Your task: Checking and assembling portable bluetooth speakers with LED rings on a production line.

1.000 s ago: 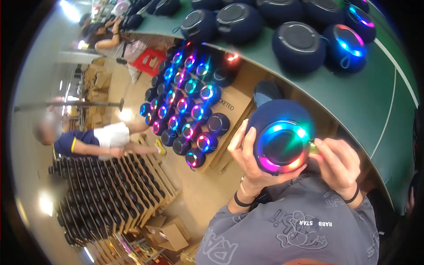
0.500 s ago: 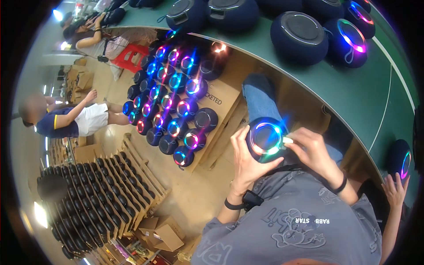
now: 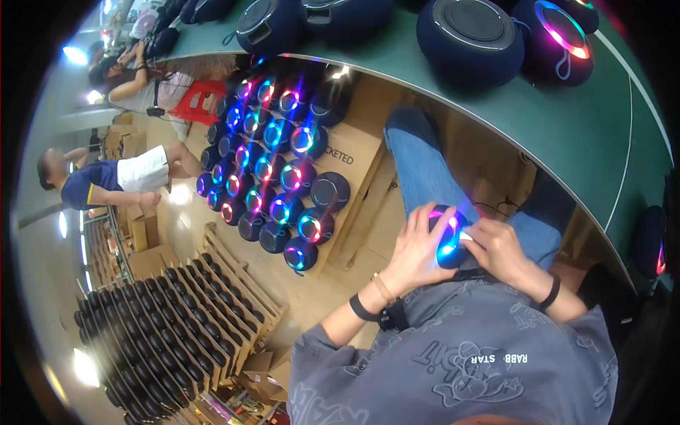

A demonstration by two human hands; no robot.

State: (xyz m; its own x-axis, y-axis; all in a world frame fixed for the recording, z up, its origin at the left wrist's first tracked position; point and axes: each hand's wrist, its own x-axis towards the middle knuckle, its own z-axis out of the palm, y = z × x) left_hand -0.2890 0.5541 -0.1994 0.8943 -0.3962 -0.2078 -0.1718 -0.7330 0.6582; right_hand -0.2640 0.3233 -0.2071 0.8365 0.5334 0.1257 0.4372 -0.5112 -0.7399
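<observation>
Over my lap, my left hand (image 3: 414, 249) is wrapped round a dark blue round speaker (image 3: 446, 244) with a glowing ring, lit blue and pink. The speaker is tilted, so its ring shows as a narrow oval. At its right side my right hand (image 3: 501, 246) has its fingers pinched on a small whitish piece (image 3: 465, 235), held against or close to the speaker's edge. The fingers partly cover this piece, and its kind cannot be made out.
Several lit speakers (image 3: 302, 142) stand in rows on a cardboard sheet (image 3: 365, 117) to the left. A green table (image 3: 567, 142) curves across the far side, bearing larger-looking speakers (image 3: 471, 42). Racked black round parts (image 3: 156, 319) fill the lower left. A person (image 3: 106, 180) stands beyond.
My hands have turned the speaker from facing up to tilted on edge and brought it slightly lower. Another person's hand at the right edge has gone from view.
</observation>
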